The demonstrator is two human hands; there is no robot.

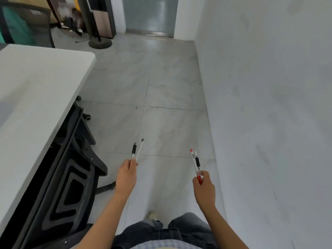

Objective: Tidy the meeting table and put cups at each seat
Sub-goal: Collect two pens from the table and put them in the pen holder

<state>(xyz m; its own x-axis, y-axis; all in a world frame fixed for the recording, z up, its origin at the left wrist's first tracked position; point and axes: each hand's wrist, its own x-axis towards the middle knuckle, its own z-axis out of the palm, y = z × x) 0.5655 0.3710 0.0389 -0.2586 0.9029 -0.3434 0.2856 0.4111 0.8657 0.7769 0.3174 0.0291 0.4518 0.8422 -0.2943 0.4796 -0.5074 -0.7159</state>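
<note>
Fingers of the left hand are curled and pressed together around the lower ends of two pens, seen from the back of the hand. These are a black-grip pen and a clear pen. Both project forward from the fingers, close together at the grasp and diverging a little at their far tips. Fingers of the right hand are likewise curled, pinching a red pen at its red grip, with a dark-banded pen just beside it. Both shafts lean toward the left hand. The two hands are held apart in the air above the tiled floor, touching neither each other nor any surface. Left of the left-hand fingers, and well apart from them, lies the white counter, its rounded corner ahead of the fingers. A black office chair stands between counter and left hand, its seat partly beneath the counter edge, with castors visible ahead. Right of the right-hand fingers runs a pale wall. Far ahead of both sets of fingers are a frosted door, a round stand base and a mesh-backed chair beyond the counter. Behind the hands, toward the viewer, are dark trousers and one light shoe on the floor.
</note>
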